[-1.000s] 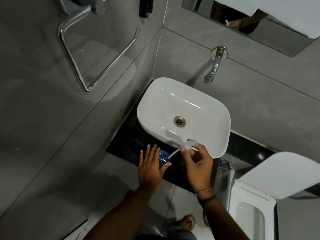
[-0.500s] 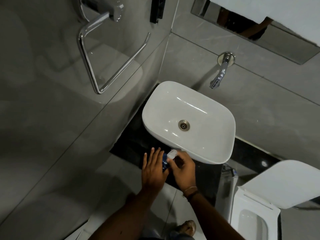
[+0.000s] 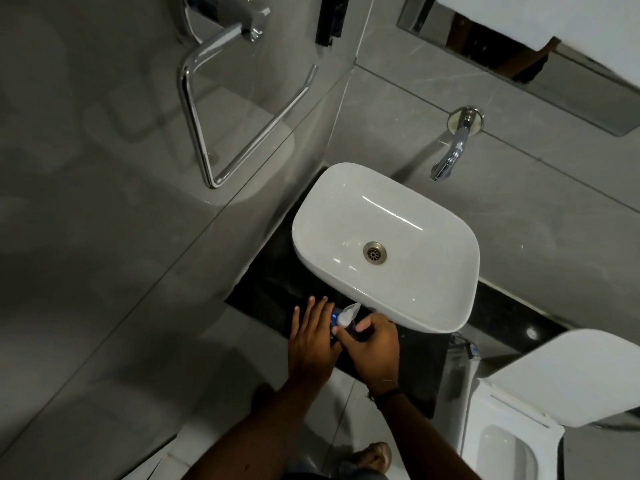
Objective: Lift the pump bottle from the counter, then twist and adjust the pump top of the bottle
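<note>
Here the left hand [image 3: 313,344], fingers straight and together, rests against the side of a small blue bottle [image 3: 333,318] standing on the black polished counter [image 3: 273,296], just in front of the white oval ceramic basin [image 3: 398,303]. The right hand [image 3: 372,344] curls around the bottle's white pump nozzle [image 3: 347,314]. Any label on the bottle is hidden, so no writing can be read.

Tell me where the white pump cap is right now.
In the head view, the white pump cap sits low and centre, just below the near rim of the white basin, between the left hand and the right hand, atop a blue bottle.
</note>
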The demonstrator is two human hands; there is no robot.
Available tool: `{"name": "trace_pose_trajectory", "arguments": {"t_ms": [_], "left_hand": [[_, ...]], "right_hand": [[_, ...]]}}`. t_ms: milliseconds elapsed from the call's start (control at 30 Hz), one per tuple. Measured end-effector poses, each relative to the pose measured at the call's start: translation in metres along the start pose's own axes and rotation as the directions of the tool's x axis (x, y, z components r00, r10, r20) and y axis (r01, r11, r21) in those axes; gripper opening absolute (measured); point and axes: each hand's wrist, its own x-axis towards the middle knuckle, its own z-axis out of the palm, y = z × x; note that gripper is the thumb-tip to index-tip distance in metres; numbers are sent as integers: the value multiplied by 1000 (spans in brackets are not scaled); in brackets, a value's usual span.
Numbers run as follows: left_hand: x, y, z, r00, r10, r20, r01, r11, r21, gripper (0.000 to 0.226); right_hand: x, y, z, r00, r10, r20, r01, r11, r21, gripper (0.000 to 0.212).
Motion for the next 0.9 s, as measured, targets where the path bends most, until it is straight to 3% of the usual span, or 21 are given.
{"name": "trace_pose_trajectory", "arguments": {"t_ms": [133, 200, 300, 367, 433, 467, 567, 667, 767, 833, 900], "left_hand": [[1, -1, -1, 1000, -6, -8, 6, 1000, -10, 54], [-1, -2, 0, 1000, 6, -16, -6, 1000, -14, 53], [-1, -2, 0, 1000, 14, -26, -15, 999, -43, 54], [0, -2, 0, 1000, 3, -14, -3, 999, -44, 59], [1, -1, -1, 1000, -8, -2, 8, 999, -43, 66], [1, -2, -1, 1000, -10, 5, 10, 999, -42, 70], [0, -5, 1, 1000, -2, 24, 3, 999, -39, 67], [1, -5, 1, 999, -7, 44, 9, 999, -35, 69], [1, -6, 3, 1000, -4, 27, 5, 999, -32, 70], [-1, -7, 4, 1000, 9, 20, -8, 1000, -21, 67], [-1, -8, 5, 1000, 14, 14, -13, 1000, -24, 65]], "right_hand": [[-2, 4, 2, 985, -68, 158, 67, 998, 14, 64], [-2, 4, 3, 983, -73, 169, 78, 997, -22, 54], [0, 6, -2, 999, -13, 42, 12, 999, 44, 30], [0, 7, -6, 997, -24, 74, 20, 998, 59, 42], [-2, 8, -6, 977, -59, 204, 52, 998, 42, 68], [-2, 7, -5, 967, -79, 243, 77, 997, 18, 70], [-2, 5, -6, 989, -63, 137, 62, 998, 8, 35], [0, 7, -11, 996, -38, 82, 34, 998, 52, 38], [1, 7, -9, 963, -105, 249, 101, 994, 31, 68], [3, 5, -9, 972, -99, 213, 97, 995, 21, 51], [7, 6, -11, 993, -82, 79, 79, 996, 42, 30]]}}
